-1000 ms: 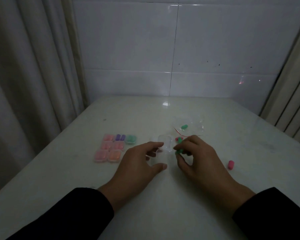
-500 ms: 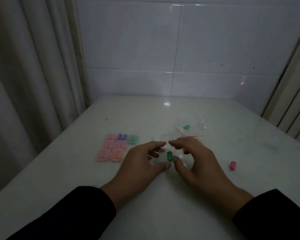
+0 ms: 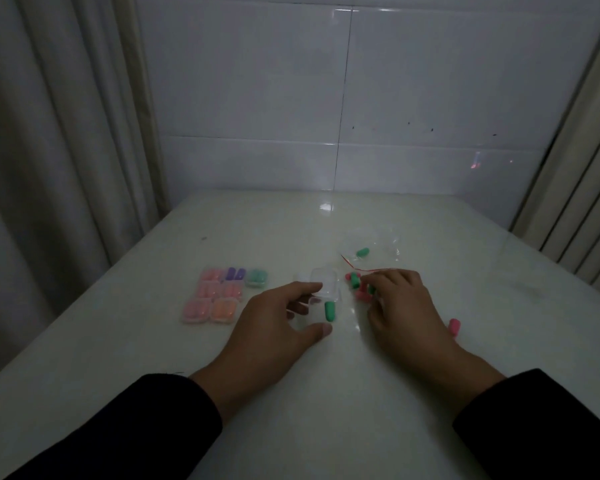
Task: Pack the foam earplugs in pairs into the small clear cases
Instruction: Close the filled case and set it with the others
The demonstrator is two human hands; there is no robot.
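Head view of a white counter (image 3: 326, 393) set against a tiled wall, with curtains at either side. The left hand (image 3: 274, 327) lies low over the counter with thumb and fingers spread apart in a loose arc; its fingertips meet an open clear case (image 3: 324, 287) whose raised lid stands behind them, though whether they grip the case or merely steady it cannot be told. A dark green earplug (image 3: 329, 311) lies lengthwise in the gap between the thumb and forefinger of that hand, at the near part of the case. The right hand (image 3: 406, 313) rests to the right with its fingers curled over a small heap of loose earplugs (image 3: 355, 284), green and pink; the fingertips touch the heap, but whether any plug is pinched between them cannot be told. A single pink earplug (image 3: 453, 327) lies on the counter just beside the outer edge of the right hand. Beyond the hands, a clear plastic bag (image 3: 385, 249) with a red seal strip contains one light green earplug (image 3: 362, 252). To the left, well apart from the hands, a block of filled cases (image 3: 219, 294) lies closed, showing pink, purple, green and orange contents. Dark sleeves (image 3: 153, 427) cover both forearms.
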